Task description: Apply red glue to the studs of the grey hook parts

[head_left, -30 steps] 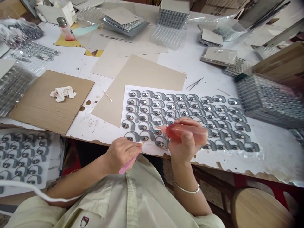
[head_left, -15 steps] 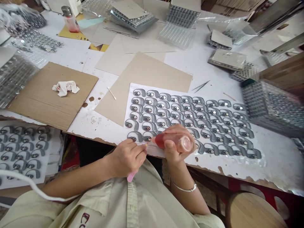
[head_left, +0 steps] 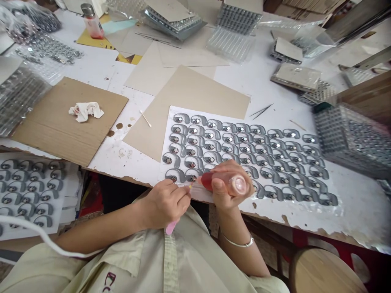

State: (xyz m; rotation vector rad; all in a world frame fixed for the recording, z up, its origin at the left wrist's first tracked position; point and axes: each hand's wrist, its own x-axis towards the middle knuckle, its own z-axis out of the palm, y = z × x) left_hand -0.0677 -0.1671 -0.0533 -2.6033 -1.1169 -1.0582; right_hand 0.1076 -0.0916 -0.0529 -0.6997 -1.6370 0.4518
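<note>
My right hand [head_left: 229, 188] is wrapped round a small clear bottle of red liquid [head_left: 227, 182], held sideways with its nozzle pointing left. My left hand [head_left: 166, 202] pinches a thin pink stick [head_left: 171, 226] whose yellow tip meets the bottle's nozzle. Both hands hover over the near edge of a white sheet [head_left: 244, 156] covered with rows of grey hook-shaped parts, each with a shiny metal stud. The sheet lies at the front of the white worktable [head_left: 351, 207].
A brown cardboard [head_left: 64, 122] with a crumpled rag [head_left: 86, 110] lies left. A cotton swab [head_left: 146, 118] and tweezers [head_left: 261, 110] lie nearby. Trays of metal parts [head_left: 354, 138] stand right and at the back. A second red bottle [head_left: 90, 21] stands far left; another parts sheet [head_left: 27, 191] sits below the table edge.
My right hand swung the bottle round and drew it nearer, so its base now faces me. The stick's tip has come up against the nozzle. The view shifted slightly.
</note>
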